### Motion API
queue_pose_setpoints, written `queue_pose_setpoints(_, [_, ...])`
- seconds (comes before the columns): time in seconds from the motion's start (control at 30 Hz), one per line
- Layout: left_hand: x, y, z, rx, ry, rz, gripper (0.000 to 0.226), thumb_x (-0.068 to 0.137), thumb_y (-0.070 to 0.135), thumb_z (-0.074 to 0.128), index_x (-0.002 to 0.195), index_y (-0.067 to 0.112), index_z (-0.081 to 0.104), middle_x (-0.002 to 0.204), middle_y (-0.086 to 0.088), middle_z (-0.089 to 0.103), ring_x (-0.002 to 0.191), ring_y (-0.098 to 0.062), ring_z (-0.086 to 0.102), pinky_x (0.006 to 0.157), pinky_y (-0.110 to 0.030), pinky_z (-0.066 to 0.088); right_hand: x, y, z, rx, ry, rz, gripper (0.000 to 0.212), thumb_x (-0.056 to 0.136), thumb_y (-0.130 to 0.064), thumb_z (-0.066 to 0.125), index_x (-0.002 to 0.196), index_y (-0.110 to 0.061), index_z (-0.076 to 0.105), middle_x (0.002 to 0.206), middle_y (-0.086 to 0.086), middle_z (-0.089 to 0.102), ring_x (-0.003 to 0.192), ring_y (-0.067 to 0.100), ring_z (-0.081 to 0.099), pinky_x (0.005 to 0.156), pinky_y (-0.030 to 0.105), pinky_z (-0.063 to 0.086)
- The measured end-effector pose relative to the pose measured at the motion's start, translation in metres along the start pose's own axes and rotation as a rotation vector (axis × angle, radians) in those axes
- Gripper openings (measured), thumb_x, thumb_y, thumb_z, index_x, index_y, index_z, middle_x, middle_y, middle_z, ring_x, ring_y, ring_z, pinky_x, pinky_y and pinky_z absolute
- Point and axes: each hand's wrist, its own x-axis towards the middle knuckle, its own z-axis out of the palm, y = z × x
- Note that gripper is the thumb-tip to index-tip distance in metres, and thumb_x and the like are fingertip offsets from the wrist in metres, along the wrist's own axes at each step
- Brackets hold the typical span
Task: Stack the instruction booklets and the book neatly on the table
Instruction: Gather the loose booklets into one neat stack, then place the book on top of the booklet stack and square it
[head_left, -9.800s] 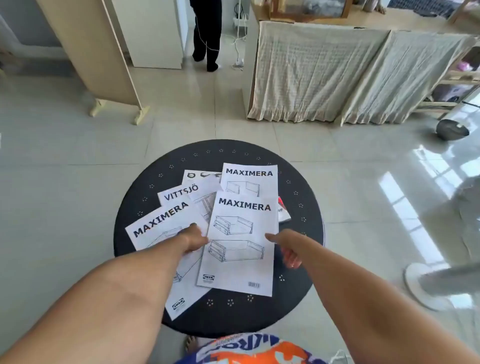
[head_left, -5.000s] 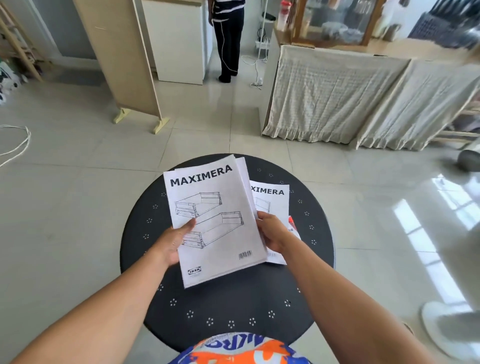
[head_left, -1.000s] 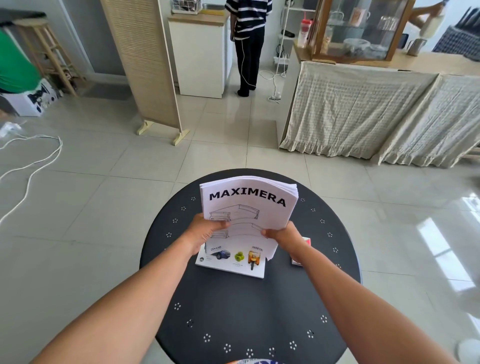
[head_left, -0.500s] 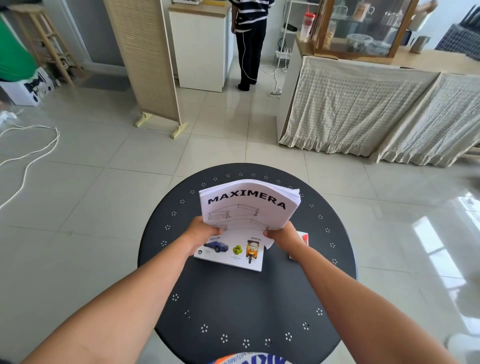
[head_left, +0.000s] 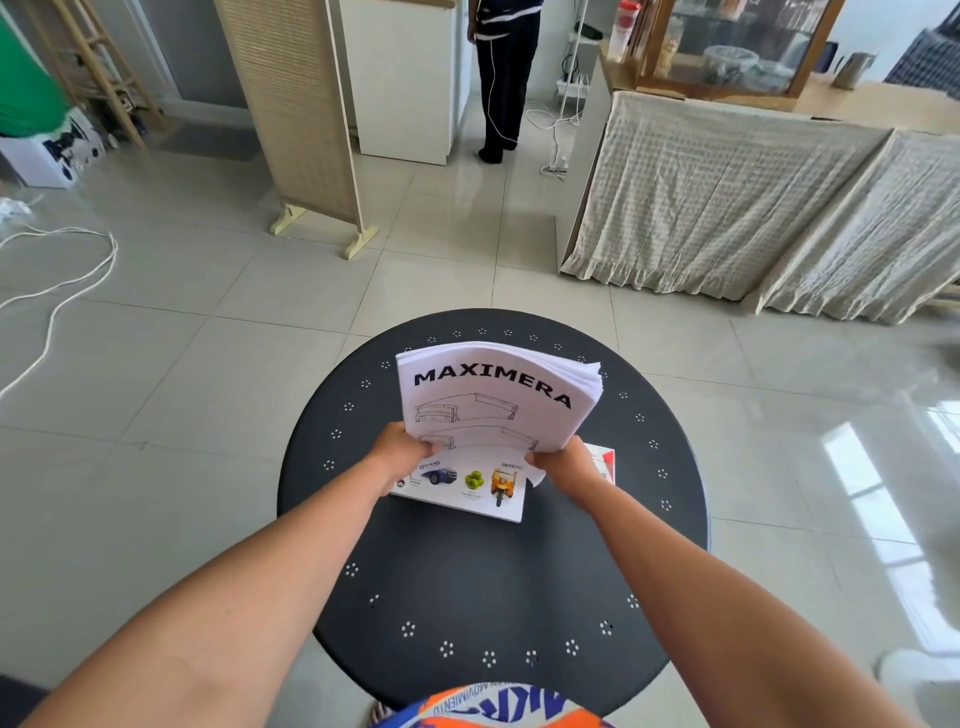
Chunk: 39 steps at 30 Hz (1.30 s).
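Booklet bundle (head_left: 498, 400) pinched at its lower corners, left hand (head_left: 399, 451) and right hand (head_left: 566, 462) fingers clamped, tilted above book (head_left: 462, 486) on counter (head_left: 493, 582), likely for squaring before lowering.

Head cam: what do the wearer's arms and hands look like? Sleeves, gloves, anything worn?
Both forearms are bare up to the frame edge: no sleeves in view. The left hand and right hand carry no gloves, and no watch, bands, cables or markings show on the wrists. Rings cannot be judged, since the fingers are mostly hidden. The only clothing in view is a garment printed in orange, blue and white at the bottom edge.
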Motion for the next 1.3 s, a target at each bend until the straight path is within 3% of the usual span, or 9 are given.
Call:
queue_pose_setpoints(0.2, [-0.004, 0.003, -0.005, 0.052, -0.037, 0.034, 0.032, 0.090, 0.015, 0.064, 0.122, 0.010, 0.063, 0.117, -0.005, 0.067, 0.106, -0.021, 0.062, 0.090, -0.028, 0.045, -0.001, -0.004, -0.005, 0.069, -0.006, -0.046, 0.016, 0.092, -0.017, 0.063, 0.106, -0.014, 0.070, 0.101, 0.003, 0.073, 0.094, 0.025, 0.068, 0.083, 0.035, 0.054])
queue_pose_setpoints(0.33, [-0.010, 0.002, -0.009, -0.165, -0.099, -0.019, 0.027, 0.095, 0.021, 0.056, 0.121, 0.015, 0.061, 0.116, -0.008, 0.070, 0.102, -0.026, 0.067, 0.083, -0.036, 0.053, -0.003, -0.013, -0.009, 0.283, -0.062, -0.018, 0.008, 0.095, -0.013, 0.061, 0.097, -0.016, 0.068, 0.092, 0.002, 0.073, 0.079, 0.019, 0.069, 0.068, 0.030, 0.056])
queue_pose_setpoints(0.5, [-0.018, -0.007, -0.018, -0.415, -0.178, -0.123, 0.028, 0.087, 0.006, 0.064, 0.115, 0.006, 0.064, 0.097, -0.015, 0.074, 0.080, -0.031, 0.072, 0.070, -0.043, 0.059, -0.001, -0.017, -0.001, 0.356, -0.196, 0.075, 0.027, 0.094, -0.015, 0.063, 0.119, -0.008, 0.066, 0.112, 0.009, 0.073, 0.106, 0.030, 0.069, 0.096, 0.048, 0.054])
queue_pose_setpoints(0.7, [-0.021, -0.022, -0.036, -0.489, -0.165, -0.126, 0.021, 0.087, 0.000, 0.060, 0.107, 0.006, 0.066, 0.087, -0.011, 0.076, 0.073, -0.028, 0.073, 0.068, -0.041, 0.059, 0.005, -0.020, 0.011, 0.453, -0.290, 0.138, 0.042, 0.089, -0.037, 0.068, 0.117, -0.006, 0.068, 0.112, 0.010, 0.075, 0.103, 0.029, 0.071, 0.093, 0.046, 0.056])
queue_pose_setpoints(0.87, [-0.021, -0.038, -0.057, -0.519, -0.077, -0.127, 0.022, 0.087, 0.000, 0.061, 0.107, 0.007, 0.067, 0.093, -0.013, 0.074, 0.075, -0.027, 0.072, 0.076, -0.043, 0.058, 0.021, -0.016, 0.028, 0.244, -0.051, 0.247, 0.060, 0.081, -0.056, 0.070, 0.111, -0.004, 0.064, 0.085, 0.009, 0.065, 0.068, 0.022, 0.064, 0.070, 0.040, 0.060])
queue_pose_setpoints(0.97, [-0.023, -0.045, -0.071, -0.532, -0.033, -0.131, 0.024, 0.086, -0.001, 0.062, 0.108, 0.008, 0.066, 0.097, -0.014, 0.073, 0.081, -0.030, 0.070, 0.078, -0.043, 0.057, 0.033, -0.009, 0.042, -0.070, 0.095, 0.312, 0.076, 0.068, -0.061, 0.077, 0.118, -0.005, 0.061, 0.107, 0.010, 0.064, 0.091, 0.027, 0.064, 0.078, 0.042, 0.060])
queue_pose_setpoints(1.1, [-0.026, -0.054, -0.085, -0.527, 0.017, -0.146, 0.035, 0.086, 0.000, 0.063, 0.121, 0.003, 0.061, 0.111, -0.020, 0.068, 0.093, -0.034, 0.066, 0.087, -0.049, 0.053, 0.036, -0.003, 0.062, -0.363, 0.099, 0.402, 0.106, 0.056, -0.076, 0.071, 0.134, -0.008, 0.050, 0.131, 0.011, 0.051, 0.124, 0.029, 0.047, 0.096, 0.044, 0.051])
queue_pose_setpoints(1.2, [-0.029, -0.058, -0.093, -0.504, 0.059, -0.145, 0.035, 0.087, -0.001, 0.062, 0.122, 0.005, 0.060, 0.104, -0.015, 0.070, 0.086, -0.030, 0.068, 0.082, -0.045, 0.055, 0.031, -0.009, 0.074, -0.429, 0.132, 0.453, 0.106, 0.062, -0.071, 0.075, 0.138, -0.004, 0.043, 0.135, 0.011, 0.046, 0.129, 0.028, 0.041, 0.102, 0.037, 0.041])
queue_pose_setpoints(1.3, [-0.030, -0.067, -0.103, -0.495, 0.097, -0.151, 0.040, 0.086, 0.000, 0.064, 0.125, 0.006, 0.058, 0.113, -0.017, 0.068, 0.098, -0.033, 0.066, 0.091, -0.051, 0.051, 0.031, -0.015, 0.084, -0.435, 0.152, 0.511, 0.103, 0.062, -0.063, 0.080, 0.135, -0.002, 0.041, 0.134, 0.012, 0.043, 0.127, 0.027, 0.040, 0.100, 0.035, 0.038])
